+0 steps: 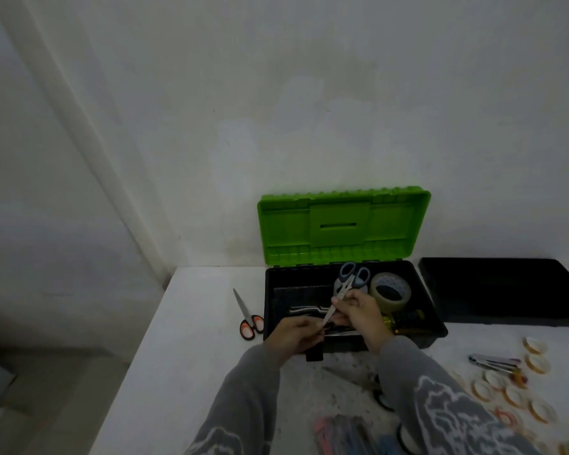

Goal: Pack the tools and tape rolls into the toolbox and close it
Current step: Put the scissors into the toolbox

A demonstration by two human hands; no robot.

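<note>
1. The right hand [358,313] grips the blades of the grey-handled scissors [342,290] near the pivot, and the left hand [293,334] pinches the tip
2. The long axis runs from the left fingers away past the right fingers, with the open toolbox [269,297] directly beneath both

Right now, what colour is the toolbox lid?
The lid is bright green, clearest in the head view.

White table [194,339], open toolbox [436,328], orange-handled scissors [248,318], black tray [506,290], small tape rolls [513,395]
</note>
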